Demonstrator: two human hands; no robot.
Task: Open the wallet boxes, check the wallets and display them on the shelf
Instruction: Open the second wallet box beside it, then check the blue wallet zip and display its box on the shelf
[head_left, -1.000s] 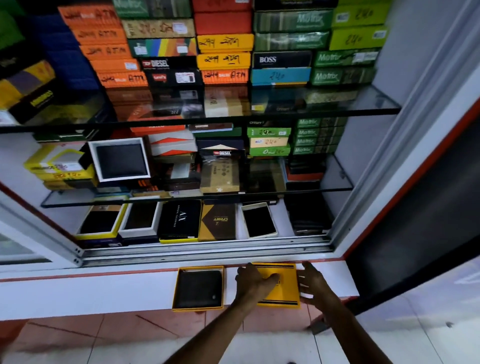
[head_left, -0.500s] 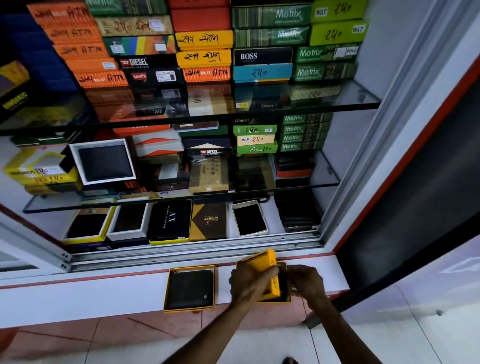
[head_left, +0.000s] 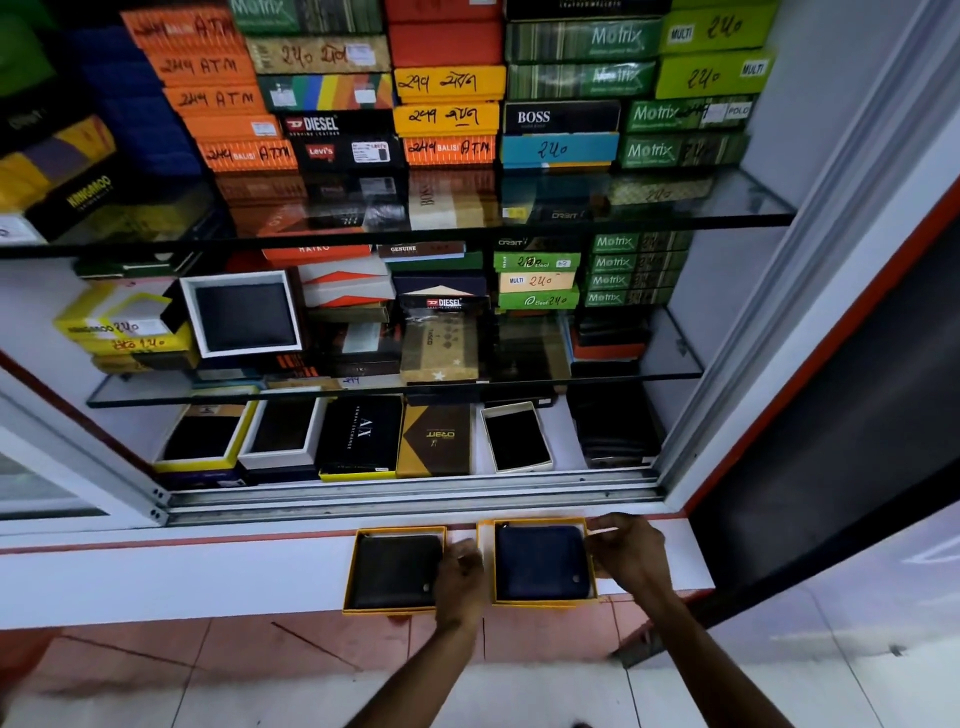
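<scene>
Two open yellow wallet boxes lie side by side on the white ledge in front of the display case. The left box holds a black wallet. The right box holds a dark blue wallet. My left hand is in the gap between the boxes, fingers curled at the right box's left rim. My right hand pinches that box's right rim. The right box's lid is not seen apart from it.
Behind the metal sliding rail, the bottom shelf carries open boxed wallets and closed boxes. Two glass shelves above are stacked with several coloured boxes. The case's frame runs up on the right. Tiled floor lies below.
The yellow lid my left hand lifted half a second ago is off, showing the dark blue wallet. Both hands have come down to the sides of the right box.
</scene>
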